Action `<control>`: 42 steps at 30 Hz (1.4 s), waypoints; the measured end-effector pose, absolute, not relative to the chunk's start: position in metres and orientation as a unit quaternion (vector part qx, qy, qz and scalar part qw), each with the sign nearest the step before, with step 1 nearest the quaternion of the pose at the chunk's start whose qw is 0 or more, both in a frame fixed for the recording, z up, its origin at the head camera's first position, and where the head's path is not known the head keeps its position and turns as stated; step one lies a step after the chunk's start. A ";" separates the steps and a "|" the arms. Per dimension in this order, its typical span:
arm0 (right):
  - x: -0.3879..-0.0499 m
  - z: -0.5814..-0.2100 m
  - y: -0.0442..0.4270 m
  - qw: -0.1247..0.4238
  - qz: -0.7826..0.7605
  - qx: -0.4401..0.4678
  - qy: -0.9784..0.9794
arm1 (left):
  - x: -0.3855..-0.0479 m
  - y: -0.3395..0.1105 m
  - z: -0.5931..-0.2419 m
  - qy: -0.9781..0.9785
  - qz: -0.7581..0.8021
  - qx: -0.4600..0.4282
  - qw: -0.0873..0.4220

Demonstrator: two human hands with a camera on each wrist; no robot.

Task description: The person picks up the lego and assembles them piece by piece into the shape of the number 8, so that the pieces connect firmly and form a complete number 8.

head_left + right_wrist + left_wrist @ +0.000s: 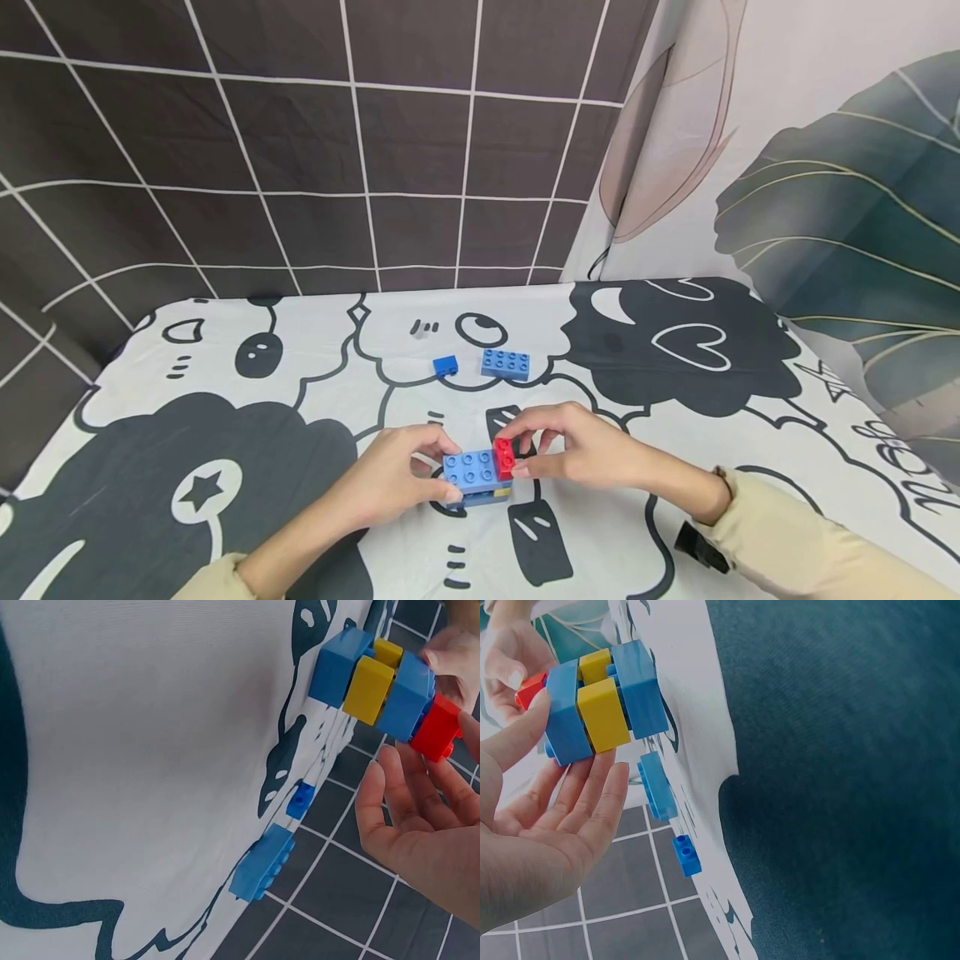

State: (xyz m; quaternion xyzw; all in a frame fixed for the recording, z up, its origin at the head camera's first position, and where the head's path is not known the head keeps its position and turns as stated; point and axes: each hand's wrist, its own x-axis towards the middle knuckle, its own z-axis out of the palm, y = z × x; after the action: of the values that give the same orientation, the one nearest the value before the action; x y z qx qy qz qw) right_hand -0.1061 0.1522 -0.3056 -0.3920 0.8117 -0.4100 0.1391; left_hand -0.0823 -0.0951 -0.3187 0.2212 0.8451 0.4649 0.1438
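A stack of toy building bricks stands on the patterned cloth between both hands. Its upper blue brick [471, 472] lies over yellow bricks [604, 714], with a lower blue brick [639, 688] beneath them. My left hand [393, 471] grips the stack's left end, thumb on the near side and fingers behind. On top at the right end sits a red brick [504, 458], which my right hand [581, 446] pinches between thumb and fingers. Whether the red brick is pressed fully down, I cannot tell.
Beyond the stack, a loose blue brick [505, 364] with several studs lies beside a smaller blue brick [446, 366]. The black-and-white cloth [420, 333] runs back to a dark gridded backdrop [300, 150]. A black strap-like object [701, 547] shows by the right sleeve.
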 end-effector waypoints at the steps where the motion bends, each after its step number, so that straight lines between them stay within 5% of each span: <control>1: -0.106 -0.306 0.152 0.141 -0.412 -0.390 0.811 | -0.082 -0.095 -0.319 0.845 0.465 0.221 0.144; 30: -0.104 -0.303 0.148 0.078 -0.366 -0.454 0.808 | -0.081 -0.094 -0.317 0.847 0.464 0.215 0.147; 42: -0.108 -0.306 0.151 0.106 -0.398 -0.428 0.805 | -0.082 -0.095 -0.318 0.848 0.462 0.216 0.146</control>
State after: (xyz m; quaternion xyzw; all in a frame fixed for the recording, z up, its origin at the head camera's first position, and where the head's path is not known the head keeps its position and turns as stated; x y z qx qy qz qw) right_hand -0.1080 0.1512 -0.3063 -0.4276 0.8045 -0.3982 0.1063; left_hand -0.0820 -0.0948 -0.3180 0.2160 0.8477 0.4619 0.1464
